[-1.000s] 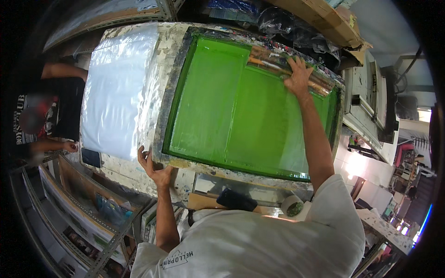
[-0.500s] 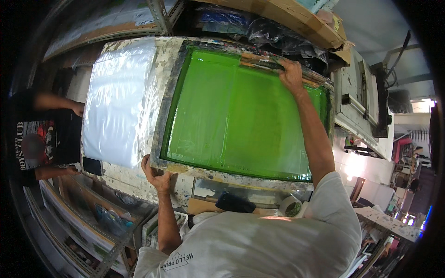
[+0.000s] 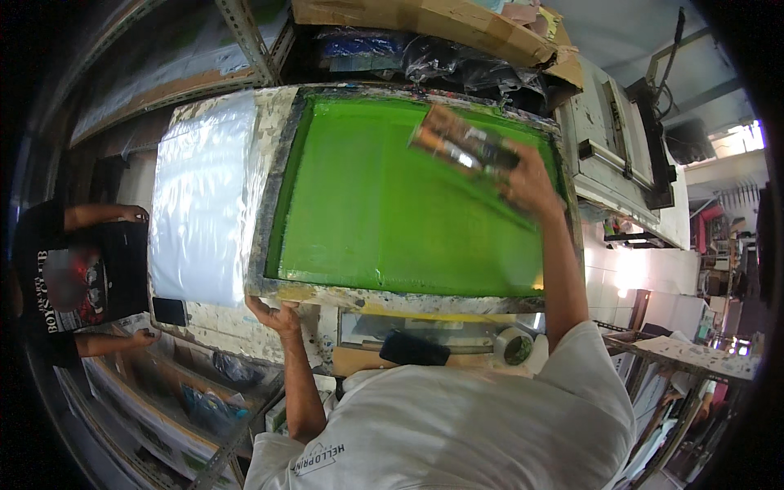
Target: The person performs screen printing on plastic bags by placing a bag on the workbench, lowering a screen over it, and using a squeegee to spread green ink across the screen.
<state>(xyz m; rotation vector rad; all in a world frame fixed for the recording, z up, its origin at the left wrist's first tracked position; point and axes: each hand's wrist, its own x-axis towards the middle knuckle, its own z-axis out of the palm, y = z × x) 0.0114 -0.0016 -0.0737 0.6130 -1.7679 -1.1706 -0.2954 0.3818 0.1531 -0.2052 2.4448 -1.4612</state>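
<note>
Here, the right hand [image 3: 529,186] holds the stiff, ink-slick squeegee [image 3: 464,149] closed-gripped over the far right of the green screen frame [image 3: 384,298], whose rigid near edge the left hand [image 3: 276,314] clasps at its left corner.

The squeegee [image 3: 464,147] is motion-blurred, its blade edge unreadable, and the left hand's [image 3: 278,314] fingers hide under the screen frame [image 3: 367,296].

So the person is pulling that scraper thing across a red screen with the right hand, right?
Not quite: the screen is bright green, not red, as the head view shows. The rest holds: the right hand grips the scraper on the screen, while the left hand holds the frame's near edge.
</note>
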